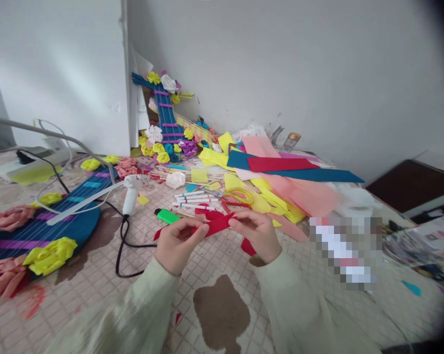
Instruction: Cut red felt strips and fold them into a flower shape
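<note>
A strip of red crepe paper point(219, 225) is stretched between my two hands, just above the table. My left hand point(180, 241) pinches its left end between thumb and fingers. At the other end, my right hand point(261, 235) grips it the same way. Red paper pieces lie behind the strip and under my right wrist. A green marker point(168, 216) lies just beyond my left hand. Several white felt-tip pens point(194, 199) and scissors with yellow handles point(240, 196) lie behind both hands.
On the left, a white hot glue gun point(130, 196) with a black cord stands by a blue paper guitar point(85, 216) with paper flowers. Another decorated guitar point(166, 118) leans at the back. Coloured crepe strips point(295, 172) pile up at the back right. Glass jar point(291, 141) by the wall.
</note>
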